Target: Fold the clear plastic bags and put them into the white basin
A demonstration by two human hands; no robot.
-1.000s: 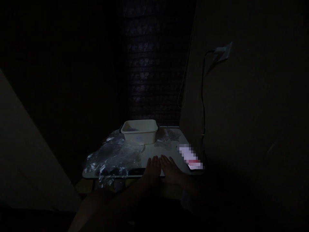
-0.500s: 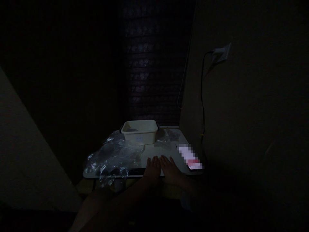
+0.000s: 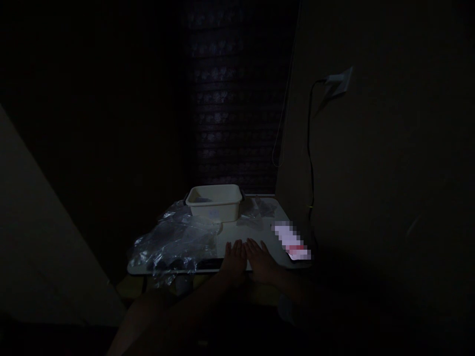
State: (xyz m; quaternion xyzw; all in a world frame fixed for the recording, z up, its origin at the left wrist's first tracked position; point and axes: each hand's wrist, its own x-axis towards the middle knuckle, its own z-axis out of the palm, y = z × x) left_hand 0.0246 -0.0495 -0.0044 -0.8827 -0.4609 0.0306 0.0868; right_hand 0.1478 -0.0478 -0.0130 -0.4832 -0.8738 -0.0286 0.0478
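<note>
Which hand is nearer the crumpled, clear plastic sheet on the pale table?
Left. The left hand rests just right of the plastic sheet; the right hand lies farther right, past the left.

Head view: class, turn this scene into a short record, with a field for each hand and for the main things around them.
Light: very dim
Left hand: flat, back up, at the near edge of the white table
Right hand: flat, back up, beside the left
Tub: pale, toward the table's far side; contents unclear
See-through plastic: crumpled, left side, overhanging the near edge
Lit screen: right side, pixelated
Cord: dark, hanging along the right wall
</note>
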